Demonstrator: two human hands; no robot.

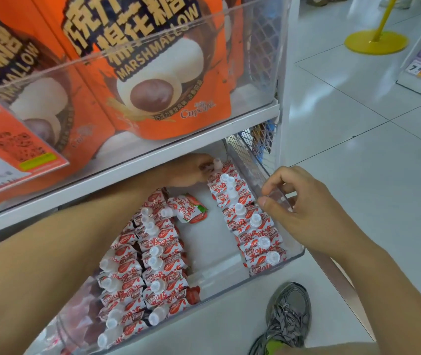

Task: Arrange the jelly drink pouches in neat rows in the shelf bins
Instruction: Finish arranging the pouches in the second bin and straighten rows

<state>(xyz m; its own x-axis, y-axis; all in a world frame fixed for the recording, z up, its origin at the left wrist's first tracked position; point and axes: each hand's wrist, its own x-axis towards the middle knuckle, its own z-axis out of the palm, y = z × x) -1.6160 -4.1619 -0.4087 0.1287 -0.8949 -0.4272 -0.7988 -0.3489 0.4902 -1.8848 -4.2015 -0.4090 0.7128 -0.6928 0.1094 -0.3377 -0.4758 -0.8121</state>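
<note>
Red-and-white jelly drink pouches with white caps stand in rows inside a clear shelf bin. One row runs along the bin's right wall; two more rows fill the left part. A single pouch lies tipped over in the bare strip between them. My left hand reaches under the upper shelf to the back of the bin, fingers closed on the cap of the rearmost pouch of the right row. My right hand pinches the bin's right wall near its top edge.
Above the bin, a clear bin holds orange marshmallow bags, with a price tag at the left. A white shelf post stands to the right, a yellow stanchion base on the tiled floor, and a grey sneaker below.
</note>
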